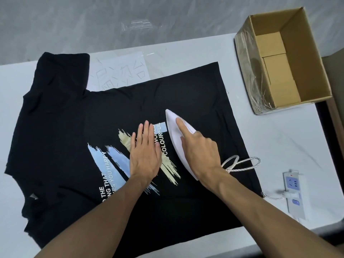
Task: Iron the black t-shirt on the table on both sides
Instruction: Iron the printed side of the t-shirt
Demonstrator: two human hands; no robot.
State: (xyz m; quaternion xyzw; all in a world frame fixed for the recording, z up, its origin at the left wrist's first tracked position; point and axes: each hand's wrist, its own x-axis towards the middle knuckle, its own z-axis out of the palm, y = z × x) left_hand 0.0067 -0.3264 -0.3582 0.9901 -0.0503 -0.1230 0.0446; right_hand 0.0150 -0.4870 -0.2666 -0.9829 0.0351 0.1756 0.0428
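Note:
The black t-shirt (78, 112) lies spread flat on the white table (279, 138), printed side up, collar at the left and hem at the right. Blue and cream brush strokes and white lettering mark its chest. My left hand (144, 154) rests flat on the print, fingers straight and together. Just to its right, a white iron (174, 133) sits on the shirt with its tip pointing away from me. My right hand (197, 148) grips the iron's handle, the index finger stretched forward along the top. The iron's braided cord (240, 163) loops off to the right.
An open cardboard box (283, 58) wrapped partly in clear film stands at the table's far right corner. A white power strip (295, 190) with the cord's plug lies near the right edge. A clear plastic sheet (121, 71) lies beyond the shirt. The table's front edge runs close under the shirt.

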